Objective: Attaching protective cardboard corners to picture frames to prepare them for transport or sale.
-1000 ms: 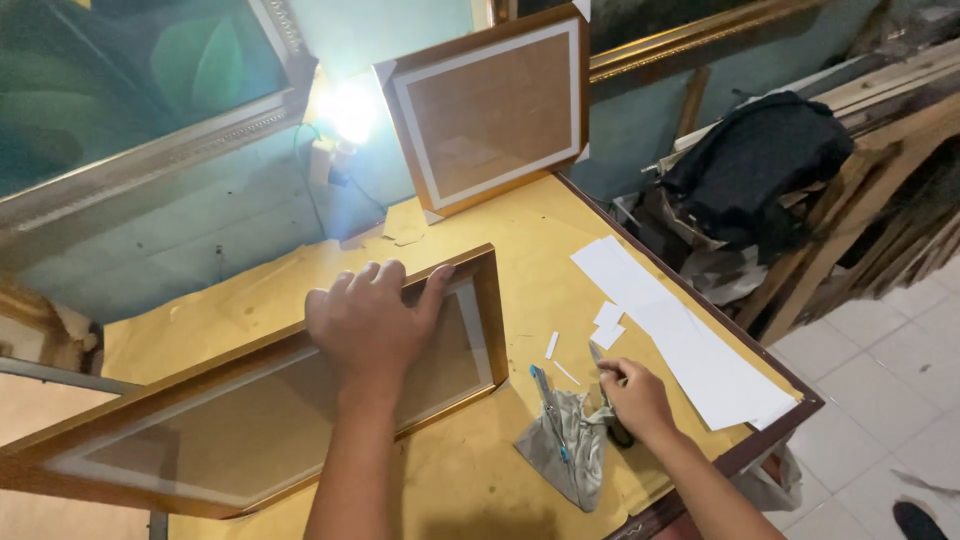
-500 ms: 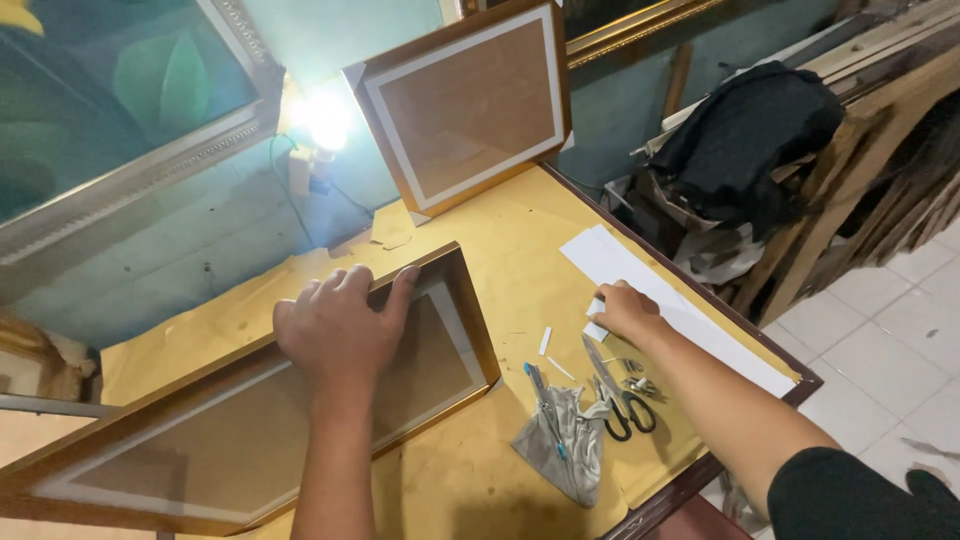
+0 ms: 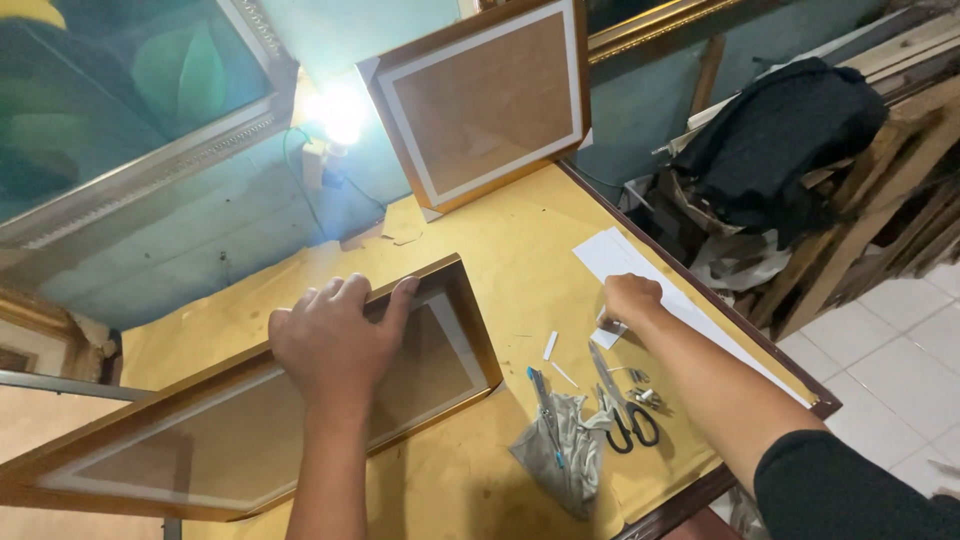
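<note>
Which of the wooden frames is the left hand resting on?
The long frame lying flat on the table, under the left hand; the squarer frame leans upright against the wall.

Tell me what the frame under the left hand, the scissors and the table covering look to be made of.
Frame under the left hand: seemingly wood with a brown, slightly glossy finish and gilt-looking edge, around a clear pane, glass or acrylic. Scissors: shiny grey blades, likely steel; black loops, probably plastic. Table covering: matte tan sheet with creases, apparently kraft paper.
</note>
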